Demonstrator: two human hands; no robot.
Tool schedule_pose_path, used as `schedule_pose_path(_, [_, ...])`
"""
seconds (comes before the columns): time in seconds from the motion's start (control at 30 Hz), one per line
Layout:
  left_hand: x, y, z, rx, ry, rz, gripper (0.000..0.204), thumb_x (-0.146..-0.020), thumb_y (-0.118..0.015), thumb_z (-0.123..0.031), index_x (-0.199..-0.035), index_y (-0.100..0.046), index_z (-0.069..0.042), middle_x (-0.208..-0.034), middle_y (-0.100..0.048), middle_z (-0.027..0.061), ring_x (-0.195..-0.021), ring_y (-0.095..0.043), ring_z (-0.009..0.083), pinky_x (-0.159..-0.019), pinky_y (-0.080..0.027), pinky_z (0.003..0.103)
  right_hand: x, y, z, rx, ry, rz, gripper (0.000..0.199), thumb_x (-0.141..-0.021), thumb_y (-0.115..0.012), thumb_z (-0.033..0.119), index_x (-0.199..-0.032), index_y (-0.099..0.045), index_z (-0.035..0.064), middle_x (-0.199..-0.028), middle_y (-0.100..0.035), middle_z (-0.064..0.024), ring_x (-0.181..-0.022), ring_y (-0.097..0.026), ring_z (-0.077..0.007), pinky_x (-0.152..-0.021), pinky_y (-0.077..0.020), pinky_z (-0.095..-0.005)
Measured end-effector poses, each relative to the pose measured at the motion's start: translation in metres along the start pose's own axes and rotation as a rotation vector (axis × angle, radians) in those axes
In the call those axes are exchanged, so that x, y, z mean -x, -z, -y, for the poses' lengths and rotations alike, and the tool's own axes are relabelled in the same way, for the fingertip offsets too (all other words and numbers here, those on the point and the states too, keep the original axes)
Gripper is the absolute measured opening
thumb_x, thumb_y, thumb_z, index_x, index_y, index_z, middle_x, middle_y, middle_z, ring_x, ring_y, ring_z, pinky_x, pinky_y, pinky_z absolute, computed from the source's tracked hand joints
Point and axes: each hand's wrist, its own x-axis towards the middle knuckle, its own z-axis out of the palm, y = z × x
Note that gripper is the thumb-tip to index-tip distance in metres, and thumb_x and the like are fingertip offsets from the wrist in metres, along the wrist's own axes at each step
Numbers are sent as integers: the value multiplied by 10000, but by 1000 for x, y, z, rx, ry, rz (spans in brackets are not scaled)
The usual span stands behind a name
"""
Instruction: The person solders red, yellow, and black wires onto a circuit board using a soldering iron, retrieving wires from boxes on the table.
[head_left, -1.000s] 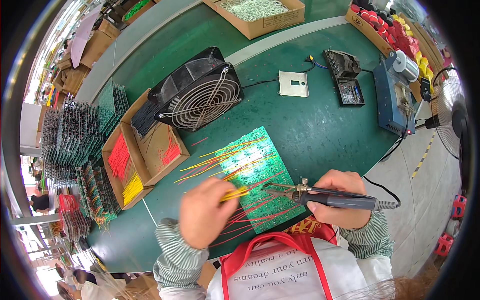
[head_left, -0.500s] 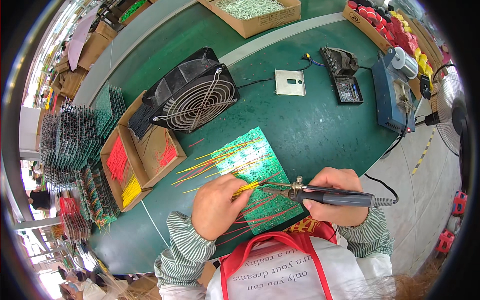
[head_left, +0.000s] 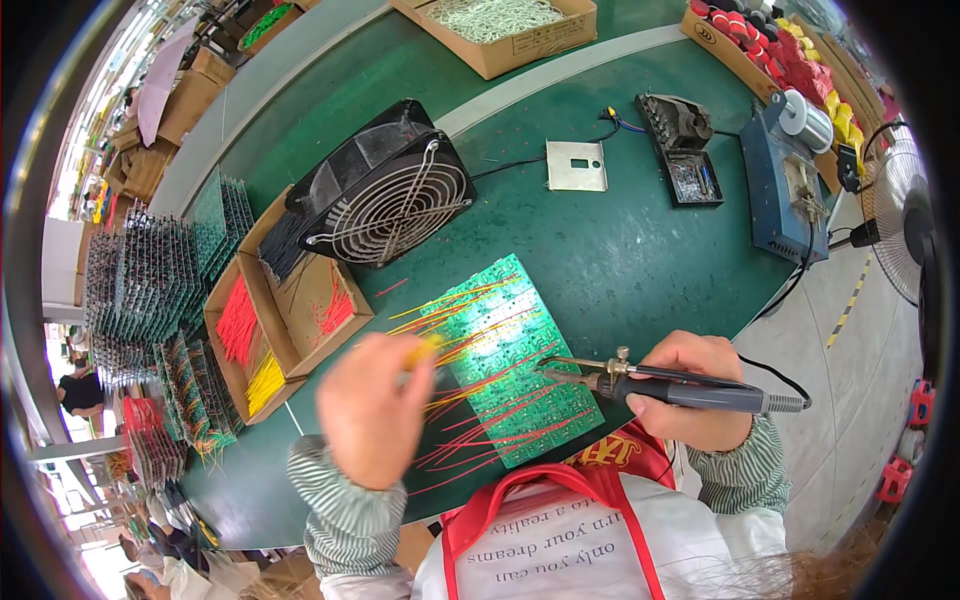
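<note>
A green circuit board panel [head_left: 530,340] lies on the table in front of me, with rows of red and yellow wires [head_left: 455,310] sticking out past its left side. My right hand [head_left: 700,395] grips a soldering iron [head_left: 690,390] fitted with a thin solder feed tube. Its tip is over the board's right half; whether it touches cannot be told. Left of the board, my left hand [head_left: 375,405] is raised and smeared by motion. Its fingers are pinched on yellow wires [head_left: 424,350], of which only the blurred ends show.
A cardboard box [head_left: 300,340] of red, yellow and black wires sits at the left, beside stacked boards [head_left: 140,285]. A black fan [head_left: 390,190] stands beyond it. At the right are a blue solder feeder [head_left: 785,190], a metal plate [head_left: 577,166] and a black tray [head_left: 690,180].
My left hand has moved left, away from the iron's tip, with the yellow wires. The soldering iron has shifted slightly right.
</note>
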Motion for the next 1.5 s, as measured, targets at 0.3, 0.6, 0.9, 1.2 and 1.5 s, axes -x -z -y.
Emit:
schedule_pose_path(0.3, [-5,-43,-17,273,-115,276,107,-774,-691,-99,-813,-639,-15,-727,-591,89,-567,-570,211,-523,-446,311,2,4,-2,27,-38,-44,157,-682,-703,51,-754,-567,19,-558,-600,-34,-469,-560,-76,-450,-417,-222])
schedule_pose_path(0.6, [-7,-46,-17,258,-135,274,119,-772,-696,-108,-814,-637,-14,-730,-592,89,-564,-567,214,-521,-445,313,-3,3,-5,2,-34,-22,159,-689,-701,46,-759,-563,12,-574,-613,-45,-484,-581,-88,-458,-430,-227])
schedule_pose_path(0.9, [-10,-19,-6,59,-66,99,119,-786,-667,-147,-826,-635,-40,-783,-614,95,-698,-610,273,-624,-486,363,3,14,-2,35,-33,-58,168,-673,-710,49,-753,-566,17,-563,-601,-37,-469,-570,-88,-459,-424,-222])
schedule_pose_path(1.2, [-12,-41,-34,195,-191,202,115,-748,-698,-109,-806,-639,-28,-749,-604,92,-635,-596,255,-572,-471,340,8,20,-3,37,-67,-111,162,-667,-712,65,-755,-583,18,-605,-603,-26,-506,-564,-74,-486,-429,-213])
schedule_pose_path(1.5, [-18,-56,-33,247,-172,266,110,-771,-683,-133,-802,-642,-36,-751,-604,85,-639,-599,252,-565,-465,343,8,19,-11,14,-94,-107,165,-669,-716,63,-764,-590,13,-616,-606,-25,-520,-557,-64,-494,-431,-211])
